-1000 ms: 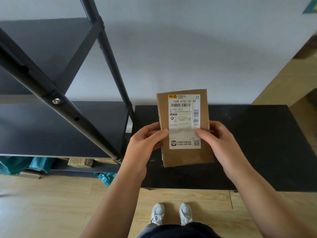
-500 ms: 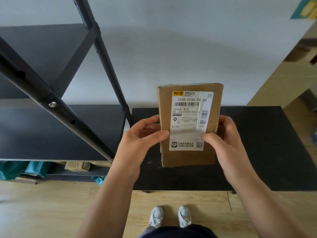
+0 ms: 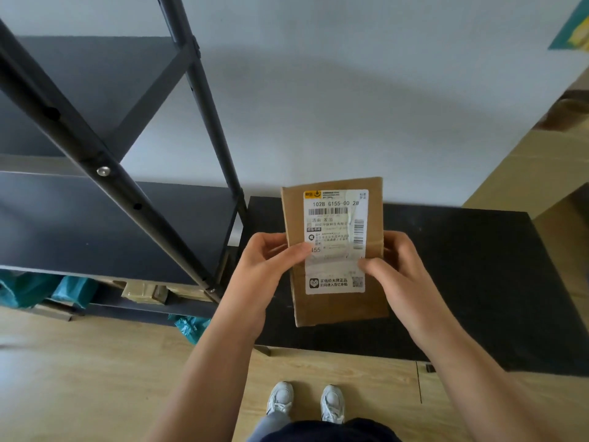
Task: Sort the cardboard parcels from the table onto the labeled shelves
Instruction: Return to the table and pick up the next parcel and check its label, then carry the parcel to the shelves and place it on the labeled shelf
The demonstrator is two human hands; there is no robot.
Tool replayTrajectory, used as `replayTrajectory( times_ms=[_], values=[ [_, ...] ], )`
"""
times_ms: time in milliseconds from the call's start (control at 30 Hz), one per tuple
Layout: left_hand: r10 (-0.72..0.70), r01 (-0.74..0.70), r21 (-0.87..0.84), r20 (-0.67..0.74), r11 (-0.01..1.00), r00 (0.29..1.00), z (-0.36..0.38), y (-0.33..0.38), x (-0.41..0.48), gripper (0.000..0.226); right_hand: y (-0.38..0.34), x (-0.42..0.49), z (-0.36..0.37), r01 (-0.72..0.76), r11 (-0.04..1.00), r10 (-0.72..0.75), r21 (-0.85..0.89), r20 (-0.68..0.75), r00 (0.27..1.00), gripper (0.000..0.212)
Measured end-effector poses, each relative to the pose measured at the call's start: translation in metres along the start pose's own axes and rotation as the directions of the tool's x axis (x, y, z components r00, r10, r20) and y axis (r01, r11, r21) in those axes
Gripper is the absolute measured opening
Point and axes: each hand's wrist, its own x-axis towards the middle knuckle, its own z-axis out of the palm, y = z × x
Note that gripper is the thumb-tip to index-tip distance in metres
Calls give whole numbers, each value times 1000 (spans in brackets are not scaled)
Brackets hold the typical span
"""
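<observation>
I hold a flat brown cardboard parcel [image 3: 338, 304] upright above the black table [image 3: 478, 282], its white shipping label facing me. My left hand [image 3: 271, 263] grips its left edge with the thumb on the label. My right hand [image 3: 392, 269] grips the right edge, thumb across the label's lower part. A black metal shelf unit [image 3: 95, 218] stands to the left, with dark boards at two levels in view.
Under the lowest visible shelf board lie a taped brown parcel [image 3: 143, 291] and teal plastic bags [image 3: 38, 291]. The wooden floor and my white shoes [image 3: 306, 403] are below. A white wall is behind the table. Cardboard boxes [image 3: 561, 186] stand at the far right.
The parcel tilted slightly and dropped a little in my hands. My view shifted, so the shelf frame sits further right in the picture.
</observation>
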Motion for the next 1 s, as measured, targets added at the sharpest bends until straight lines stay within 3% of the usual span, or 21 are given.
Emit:
replayTrajectory(
  times_ms=[200, 567, 1000],
  values=[
    [-125, 121, -40, -114, 992, 986, -3, -32, -11, 46, 16, 1, 11, -51, 992, 67, -114, 143, 987, 32],
    [-269, 235, -165, -232, 958, 935, -71, -74, -61, 46, 11, -23, 77, -88, 956, 193, -278, 374, 907, 27],
    [-268, 156, -271, -447, 950, 853, -273, -121, -158, 43, -6, -118, 290, 9, 966, 136, -260, 532, 836, 27]
  ],
)
